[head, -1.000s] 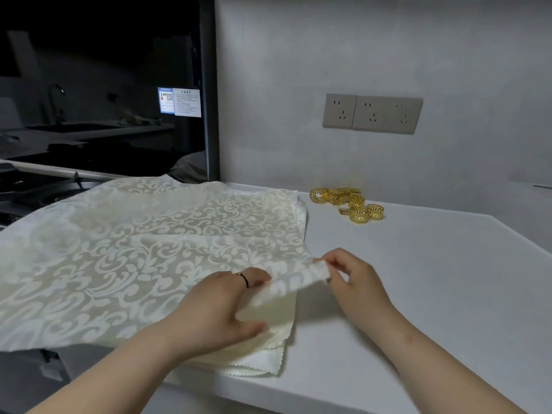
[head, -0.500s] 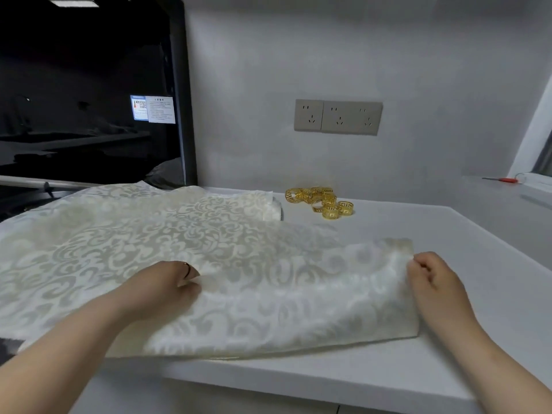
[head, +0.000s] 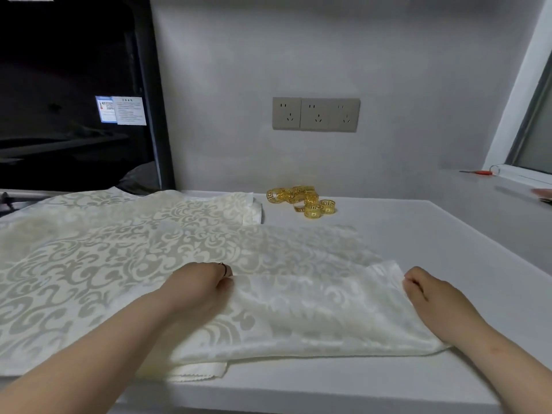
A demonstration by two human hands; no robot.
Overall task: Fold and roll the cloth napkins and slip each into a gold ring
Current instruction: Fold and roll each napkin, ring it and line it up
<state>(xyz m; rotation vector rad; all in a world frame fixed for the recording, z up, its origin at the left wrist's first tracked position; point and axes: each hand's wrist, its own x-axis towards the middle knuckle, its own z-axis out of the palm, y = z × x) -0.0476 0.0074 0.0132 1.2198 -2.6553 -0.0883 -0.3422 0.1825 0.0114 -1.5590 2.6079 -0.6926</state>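
Cream napkin (head: 313, 309): folded over on itself, it lies across the lower centre of the frame. Its left part rests on the stack and its right part on the counter.
Left hand (head: 200, 288): we curl our fingers onto the fold at the napkin's left end, pinching the cloth.
Right hand (head: 430, 297): we pinch the napkin's upper right corner, so the cloth spans between our two hands.
Stack (head: 89, 258): more patterned napkins lie flat over the left half, one scalloped corner poking out near the front edge.
Gold rings (head: 307, 200): a loose heap at centre, beyond the napkin's far edge and well apart from both hands.
Counter (head: 433, 240): white surface shows right of our right hand and in a strip along the near edge.
Wall sockets (head: 316, 114): three in a row above the rings.
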